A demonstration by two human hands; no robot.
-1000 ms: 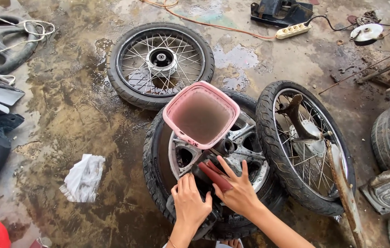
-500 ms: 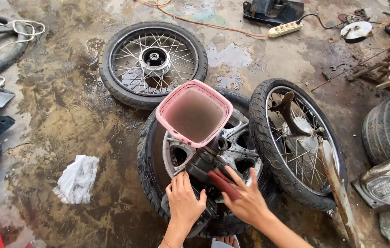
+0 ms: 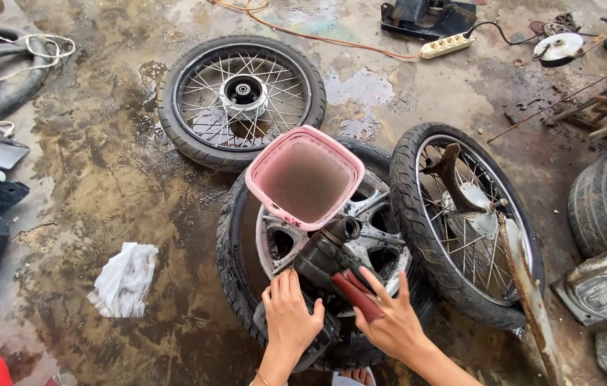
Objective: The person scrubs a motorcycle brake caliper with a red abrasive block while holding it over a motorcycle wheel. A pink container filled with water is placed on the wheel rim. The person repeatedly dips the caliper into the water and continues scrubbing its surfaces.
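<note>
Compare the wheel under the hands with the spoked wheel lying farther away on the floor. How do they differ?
The wheel under the hands has thick cast arms; the far wheel has thin wire spokes. The near one carries a pink basket and dark part; the far one lies bare. Both lie flat with black tyres.
</note>
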